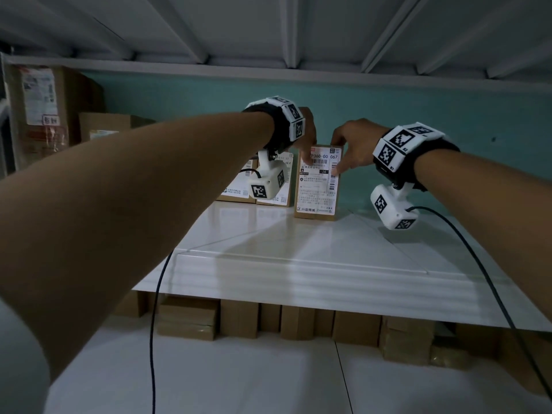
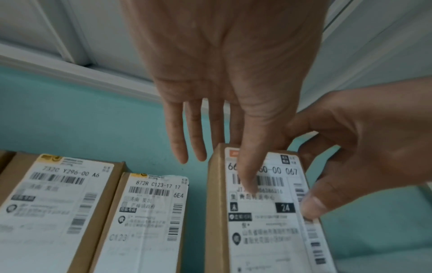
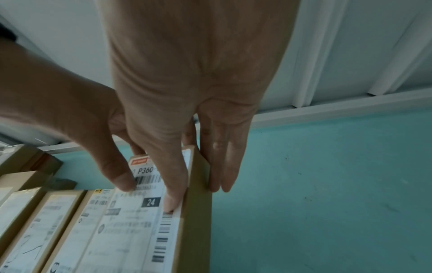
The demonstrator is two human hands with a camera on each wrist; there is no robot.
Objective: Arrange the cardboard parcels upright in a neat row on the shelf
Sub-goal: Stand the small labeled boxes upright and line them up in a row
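A tall cardboard parcel (image 1: pixel 316 195) with a white label reading "P360-00 067" stands upright on the white shelf (image 1: pixel 298 249), near the teal back wall. My left hand (image 1: pixel 307 150) pinches its top, thumb on the label and fingers behind. My right hand (image 1: pixel 339 162) grips the top right corner, thumb on the label's edge. In the left wrist view the left hand (image 2: pixel 240 162) has two fingers hanging free left of the parcel (image 2: pixel 261 230). The right wrist view shows the right hand (image 3: pixel 197 194) on the parcel (image 3: pixel 140 221), fingers along its brown side.
Two more labelled parcels (image 1: pixel 239 189) (image 1: pixel 279 189) stand upright just left of the held one, with a small gap between. Larger boxes (image 1: pixel 44 103) sit at the far left rear. Several boxes (image 1: pixel 239 321) line the shelf below. Bare shelf extends right of the parcel.
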